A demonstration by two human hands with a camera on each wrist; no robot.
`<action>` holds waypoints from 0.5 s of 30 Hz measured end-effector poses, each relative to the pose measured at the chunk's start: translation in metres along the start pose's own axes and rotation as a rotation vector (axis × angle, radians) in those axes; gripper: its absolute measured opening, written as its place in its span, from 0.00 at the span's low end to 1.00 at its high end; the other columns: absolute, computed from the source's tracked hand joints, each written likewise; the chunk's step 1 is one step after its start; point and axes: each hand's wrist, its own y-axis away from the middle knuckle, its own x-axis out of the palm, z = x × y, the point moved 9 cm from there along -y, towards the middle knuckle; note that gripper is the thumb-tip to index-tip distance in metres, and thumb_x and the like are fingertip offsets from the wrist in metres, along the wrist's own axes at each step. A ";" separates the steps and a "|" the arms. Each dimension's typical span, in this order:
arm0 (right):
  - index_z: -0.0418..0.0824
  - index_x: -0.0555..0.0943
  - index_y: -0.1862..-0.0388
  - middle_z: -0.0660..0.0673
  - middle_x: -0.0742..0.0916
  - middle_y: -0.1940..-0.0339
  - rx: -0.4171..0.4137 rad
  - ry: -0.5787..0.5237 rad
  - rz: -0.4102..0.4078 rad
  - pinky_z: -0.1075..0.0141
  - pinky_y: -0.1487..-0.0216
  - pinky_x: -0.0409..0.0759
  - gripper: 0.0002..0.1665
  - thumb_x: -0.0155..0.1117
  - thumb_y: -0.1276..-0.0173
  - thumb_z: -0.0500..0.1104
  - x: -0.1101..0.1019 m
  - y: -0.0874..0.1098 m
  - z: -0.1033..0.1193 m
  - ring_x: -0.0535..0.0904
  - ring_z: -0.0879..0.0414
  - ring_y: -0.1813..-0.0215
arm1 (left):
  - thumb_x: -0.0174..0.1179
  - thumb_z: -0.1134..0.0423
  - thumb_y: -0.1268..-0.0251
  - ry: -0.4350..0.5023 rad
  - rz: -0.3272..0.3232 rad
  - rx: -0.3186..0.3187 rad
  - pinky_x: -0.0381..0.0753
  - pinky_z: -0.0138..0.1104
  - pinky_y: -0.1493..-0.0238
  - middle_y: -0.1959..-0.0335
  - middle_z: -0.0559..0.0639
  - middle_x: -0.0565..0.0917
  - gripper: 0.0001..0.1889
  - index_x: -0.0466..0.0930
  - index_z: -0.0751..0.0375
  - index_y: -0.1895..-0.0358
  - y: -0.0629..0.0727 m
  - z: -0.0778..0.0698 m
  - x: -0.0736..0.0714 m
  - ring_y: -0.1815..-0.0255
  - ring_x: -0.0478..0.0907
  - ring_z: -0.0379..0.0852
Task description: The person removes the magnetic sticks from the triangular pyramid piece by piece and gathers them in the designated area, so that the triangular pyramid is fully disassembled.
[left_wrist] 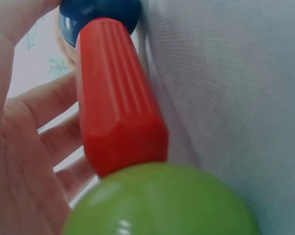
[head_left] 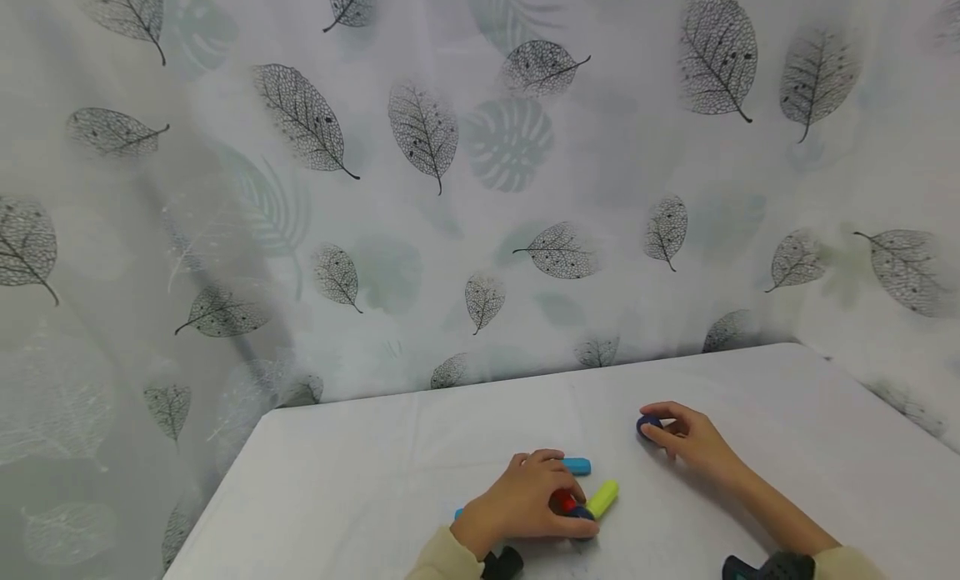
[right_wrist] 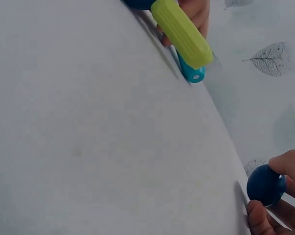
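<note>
My left hand grips a dark blue ball low over the table, thumb on its near side. A ridged red rod runs from that ball to a green ball close to the left wrist camera. Also at the blue ball, a yellow-green rod points away to the right. Behind the left fingers lies a light blue rod, partly covered. Farther right, my right hand pinches a second dark blue ball between thumb and fingers.
Both hands work over a white-covered table. Another light blue piece peeks out left of the left wrist, mostly hidden. A leaf-patterned curtain hangs along the table's back edge.
</note>
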 end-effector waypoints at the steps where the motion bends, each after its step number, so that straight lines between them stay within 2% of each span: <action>1: 0.32 0.77 0.43 0.33 0.81 0.49 0.004 0.008 0.005 0.67 0.76 0.74 0.23 0.65 0.32 0.43 0.000 -0.002 -0.001 0.75 0.59 0.72 | 0.60 0.33 0.41 0.007 -0.003 0.000 0.68 0.46 0.39 0.49 0.27 0.79 0.18 0.84 0.36 0.55 0.000 0.001 0.000 0.30 0.64 0.43; 10: 0.31 0.76 0.42 0.32 0.80 0.47 0.031 0.054 0.024 0.67 0.75 0.75 0.24 0.65 0.31 0.44 -0.001 -0.021 -0.004 0.76 0.56 0.69 | 0.61 0.33 0.42 0.059 -0.027 -0.017 0.72 0.44 0.43 0.52 0.28 0.78 0.16 0.83 0.35 0.59 0.005 0.006 0.000 0.30 0.62 0.41; 15: 0.30 0.75 0.42 0.30 0.80 0.47 0.058 0.101 -0.013 0.66 0.74 0.75 0.24 0.64 0.31 0.43 -0.007 -0.030 -0.009 0.77 0.54 0.69 | 0.60 0.33 0.41 0.063 -0.036 0.007 0.72 0.43 0.44 0.52 0.28 0.77 0.16 0.83 0.35 0.58 0.006 0.003 0.000 0.30 0.62 0.41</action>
